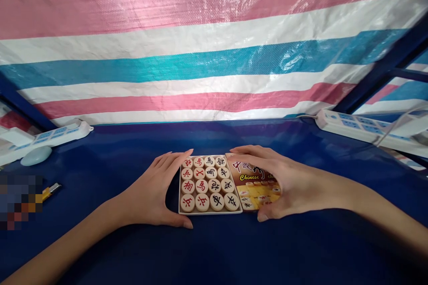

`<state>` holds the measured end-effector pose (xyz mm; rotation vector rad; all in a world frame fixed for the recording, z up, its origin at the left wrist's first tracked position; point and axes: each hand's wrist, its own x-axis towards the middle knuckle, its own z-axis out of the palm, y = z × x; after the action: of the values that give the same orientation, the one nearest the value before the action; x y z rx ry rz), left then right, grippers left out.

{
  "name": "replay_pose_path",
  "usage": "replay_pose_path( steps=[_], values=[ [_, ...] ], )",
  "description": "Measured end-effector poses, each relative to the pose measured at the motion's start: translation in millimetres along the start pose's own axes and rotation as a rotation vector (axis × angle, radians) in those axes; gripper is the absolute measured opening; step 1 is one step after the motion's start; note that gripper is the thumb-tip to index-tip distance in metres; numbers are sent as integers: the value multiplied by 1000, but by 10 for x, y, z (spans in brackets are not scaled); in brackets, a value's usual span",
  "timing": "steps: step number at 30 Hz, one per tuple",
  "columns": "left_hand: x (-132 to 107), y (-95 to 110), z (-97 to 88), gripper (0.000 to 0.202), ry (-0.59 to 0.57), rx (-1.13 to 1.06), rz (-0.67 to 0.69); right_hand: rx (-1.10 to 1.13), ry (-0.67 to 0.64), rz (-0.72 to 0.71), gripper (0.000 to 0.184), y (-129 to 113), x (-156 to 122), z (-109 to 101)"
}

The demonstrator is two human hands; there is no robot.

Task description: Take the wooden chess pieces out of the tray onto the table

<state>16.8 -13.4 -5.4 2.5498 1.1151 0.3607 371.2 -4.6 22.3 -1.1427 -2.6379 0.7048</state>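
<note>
A blue metal post (26, 102) slants down at far left, where a white power strip (63, 132) with blue socket panels lies along the edge of a dark blue tabletop (214, 254). Just in front of the strip sits a pale, rounded computer mouse (36, 156). Nearer the camera, a pixelated patch blots out part of the surface, and a yellow, silver-tipped object (51, 191), too blurred to identify, pokes out from its right side.

At center left, a person's left hand (149, 191) curves around the left end of a white tray (210, 213), thumb and fingers spread wide, fingertips at the far corner and thumb just off the near one. The tray rests flat on the tabletop in the middle of the scene, filled with 16 round Chinese chess pieces (202, 186) in four rows of four, red characters in the two left columns, black in the two right.

Against the tray's right edge lies a printed box lid (256, 191), its visible lettering reading "Chinese." The right hand (277, 182) spans it, fingers along the far edge and thumb at the near edge; whether they grip it cannot be told.

At far right, a second power strip (354, 127) angles beneath a blue metal frame (384, 67). A pink, white and blue striped plastic sheet (187, 9) hangs behind, from left to right.
</note>
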Motion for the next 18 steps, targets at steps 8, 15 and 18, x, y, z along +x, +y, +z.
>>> replay_pose_path(
  steps=[8, 15, 18],
  values=[
    [1, 6, 0, 127, -1, 6, 13, -11, -10, 4, 103, -12, 10, -4],
    [-24, 42, -50, 126, 13, -34, -38, -32, 16, 39, 96, -42, -6, 4],
    [-20, 94, -146, 93, 148, -38, -37, -89, 111, -7, 77, -69, 6, 1]
  ],
)
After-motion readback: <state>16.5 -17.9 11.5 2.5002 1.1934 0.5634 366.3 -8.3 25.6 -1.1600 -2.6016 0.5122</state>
